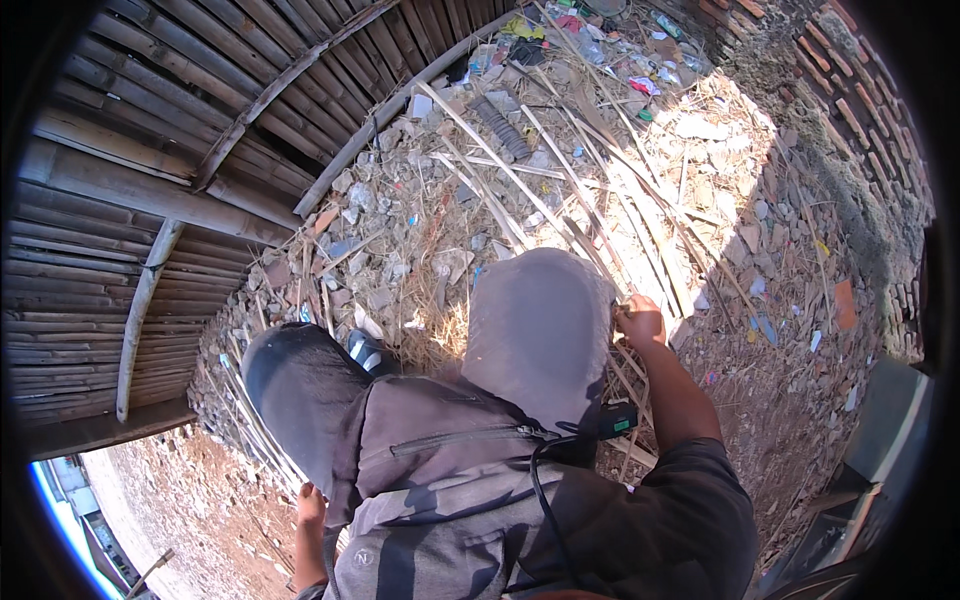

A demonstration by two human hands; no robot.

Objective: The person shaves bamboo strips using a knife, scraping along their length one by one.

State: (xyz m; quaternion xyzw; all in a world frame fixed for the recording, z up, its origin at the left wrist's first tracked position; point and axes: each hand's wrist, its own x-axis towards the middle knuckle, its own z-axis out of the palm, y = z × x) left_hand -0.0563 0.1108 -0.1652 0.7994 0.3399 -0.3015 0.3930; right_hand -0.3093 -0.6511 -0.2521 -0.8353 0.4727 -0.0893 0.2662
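**Bamboo strips gripped at both sides of a crouching person**

Bamboo strips (560, 190) lie fanned across the rubble-strewn ground (800, 400), running up from beside the person's right knee (540, 320). The right hand (640, 322) is curled closed around the near ends of several strips just beside that knee. The left hand (310, 505), low beside the left knee (300, 390), is closed on another bundle of thin strips (255, 430). A slatted bamboo wall (150, 170) stands to the left.
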